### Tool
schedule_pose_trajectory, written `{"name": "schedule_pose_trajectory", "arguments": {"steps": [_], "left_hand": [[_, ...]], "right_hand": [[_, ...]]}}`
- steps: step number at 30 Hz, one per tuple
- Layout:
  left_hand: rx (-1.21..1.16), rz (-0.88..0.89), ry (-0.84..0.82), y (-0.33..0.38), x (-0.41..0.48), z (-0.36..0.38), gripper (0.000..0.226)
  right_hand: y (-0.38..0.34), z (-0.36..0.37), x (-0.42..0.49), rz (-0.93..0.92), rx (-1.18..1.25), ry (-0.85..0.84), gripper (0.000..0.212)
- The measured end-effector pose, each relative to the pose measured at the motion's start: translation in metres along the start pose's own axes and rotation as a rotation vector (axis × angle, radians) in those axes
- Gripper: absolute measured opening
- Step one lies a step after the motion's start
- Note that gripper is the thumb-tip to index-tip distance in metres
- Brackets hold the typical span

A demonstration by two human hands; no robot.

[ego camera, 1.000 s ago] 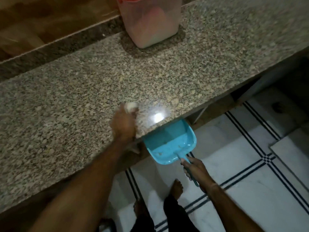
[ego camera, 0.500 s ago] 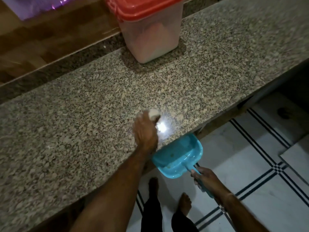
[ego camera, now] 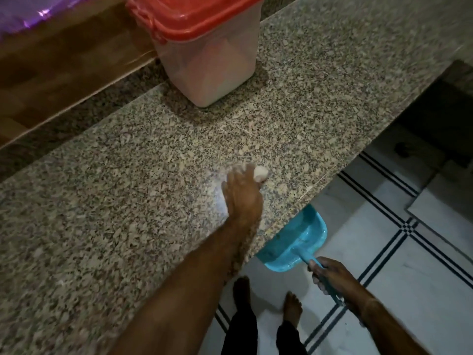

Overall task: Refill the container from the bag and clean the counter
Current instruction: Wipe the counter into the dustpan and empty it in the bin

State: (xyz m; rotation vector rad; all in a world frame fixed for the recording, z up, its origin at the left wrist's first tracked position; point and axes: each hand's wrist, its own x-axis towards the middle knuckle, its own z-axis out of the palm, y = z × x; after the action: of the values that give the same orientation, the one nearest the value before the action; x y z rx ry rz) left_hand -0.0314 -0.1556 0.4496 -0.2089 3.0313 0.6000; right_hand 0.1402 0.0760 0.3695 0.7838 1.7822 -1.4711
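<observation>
A translucent container (ego camera: 207, 60) with a red lid stands at the back of the speckled granite counter (ego camera: 320, 80). My left hand (ego camera: 242, 193) lies on the counter near its front edge, holding a small pale wad (ego camera: 261, 173) that sticks out past the fingers. Just below the counter edge, a light blue dustpan (ego camera: 298, 239) is partly tucked under the overhang. My right hand (ego camera: 331, 276) grips the dustpan's handle. The bag is not clearly in view.
A wooden ledge (ego camera: 51, 73) runs behind the counter at the upper left, with a purple shiny thing (ego camera: 30, 14) on it. White floor tiles (ego camera: 396, 290) with dark stripes lie below. My bare feet (ego camera: 266, 301) stand close to the counter.
My left hand with the wad has slid to the right along the counter's front edge. The dustpan in my right hand has followed it to the right under the edge.
</observation>
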Motion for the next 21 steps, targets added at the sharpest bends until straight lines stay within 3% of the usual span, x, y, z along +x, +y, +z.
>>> {"name": "schedule_pose_trajectory", "arguments": {"steps": [2, 5, 7, 10, 12, 16, 18, 21], "left_hand": [[-0.067, 0.031, 0.05, -0.007, 0.014, -0.007, 0.047], [0.0, -0.269, 0.242, -0.071, 0.063, -0.031, 0.048], [-0.008, -0.506, 0.256, -0.112, 0.096, -0.055, 0.051], [-0.107, -0.609, 0.15, -0.116, 0.138, -0.047, 0.061], [0.009, -0.471, 0.237, -0.08, 0.143, -0.024, 0.059], [0.047, 0.115, 0.022, 0.015, 0.086, 0.0, 0.039], [-0.215, 0.021, 0.108, 0.02, 0.084, -0.008, 0.035], [0.146, -0.195, 0.367, -0.067, 0.187, 0.039, 0.037]], "right_hand": [[-0.003, 0.001, -0.003, -0.005, 0.017, 0.012, 0.03], [-0.005, -0.004, -0.012, -0.049, 0.038, 0.026, 0.03], [-0.005, -0.007, -0.016, -0.049, 0.045, 0.025, 0.029], [-0.004, -0.012, -0.014, -0.038, 0.048, 0.037, 0.03], [-0.008, -0.016, -0.011, -0.04, 0.044, 0.047, 0.031], [-0.016, -0.02, -0.011, -0.047, 0.067, 0.06, 0.031], [-0.017, -0.022, -0.012, -0.038, 0.074, 0.071, 0.031], [-0.013, -0.029, -0.012, -0.03, 0.081, 0.097, 0.03]]}}
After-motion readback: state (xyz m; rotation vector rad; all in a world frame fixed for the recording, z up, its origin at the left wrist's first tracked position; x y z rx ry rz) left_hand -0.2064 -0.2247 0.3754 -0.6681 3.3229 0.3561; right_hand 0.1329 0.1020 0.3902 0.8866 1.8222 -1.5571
